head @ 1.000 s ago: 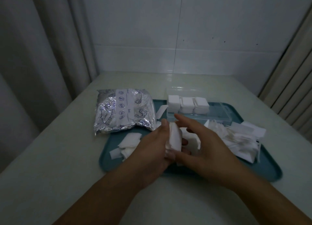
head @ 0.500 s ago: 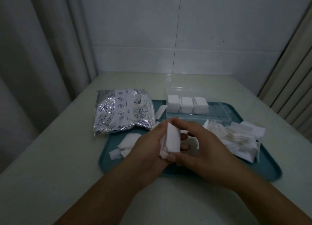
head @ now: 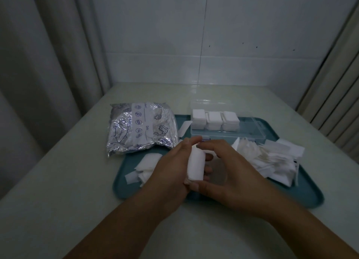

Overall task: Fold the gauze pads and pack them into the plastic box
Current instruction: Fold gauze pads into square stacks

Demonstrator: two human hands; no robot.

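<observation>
The counter (head: 58,181) carries a teal tray (head: 303,196) near its middle. A foil pouch (head: 139,128) lies across the tray's far-left corner. The plastic box (head: 250,130) sits at the tray's far edge, open, with three stacks of folded pads (head: 214,119) filling its left end; its right end shows no pads. Loose gauze (head: 272,159) is heaped at the tray's right edge, with more at the left edge. Over the tray's near edge, the left hand (head: 171,173) and right hand (head: 229,171) hold one gauze pad (head: 196,165) upright between them, fingers of both curled round it. Judgement: edges should be squared and the crease pressed flat before packing beside the third stack. Against half a second earlier, the pad appears more tightly closed and the right fingers have curled over its top.
</observation>
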